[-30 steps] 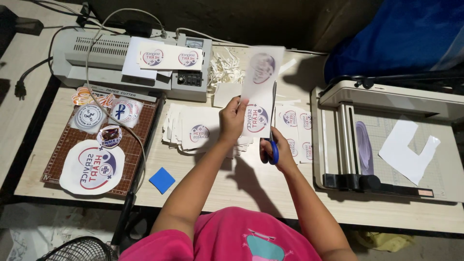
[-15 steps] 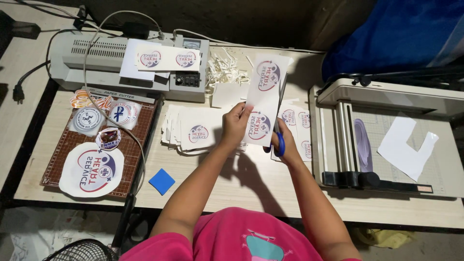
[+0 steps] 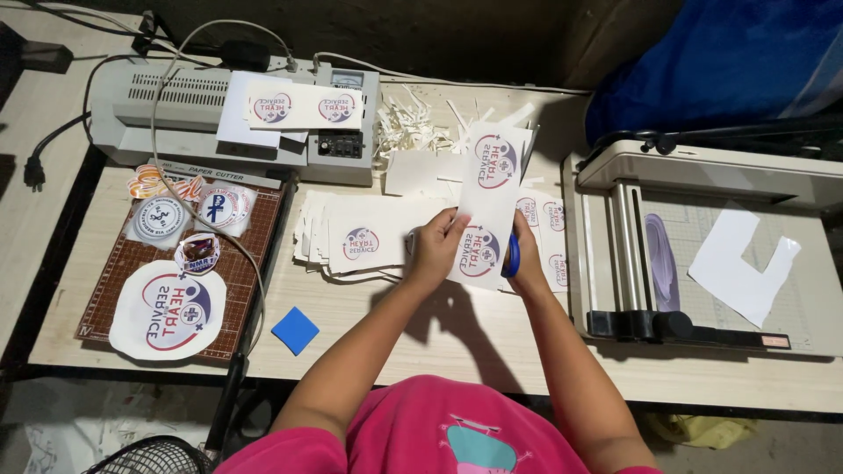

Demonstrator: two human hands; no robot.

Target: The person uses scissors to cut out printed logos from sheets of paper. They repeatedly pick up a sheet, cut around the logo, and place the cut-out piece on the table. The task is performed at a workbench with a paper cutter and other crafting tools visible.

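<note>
Your strip of printed stickers (image 3: pixel 486 197) has swung from leaning right a second ago to standing almost upright between your hands, and the scissors (image 3: pixel 512 255), which showed as a long blade beside it, are now mostly hidden behind the sheet, only the blue handle peeking out at its right edge; I judge you have turned the strip to bring a fresh edge of the lower round design to the blades. Your left hand (image 3: pixel 436 247) has its grip closed on the strip's lower left edge, thumb on top. Your right hand (image 3: pixel 527 259) is clenched through the scissor handle (whether the blades are apart, you cannot tell from here). The strip is held above the bench (image 3: pixel 413 329), over the stack of printed sheets (image 3: pixel 364 241), its long axis running away from you toward the paper scraps (image 3: pixel 411 127), the upper design farthest from you.
</note>
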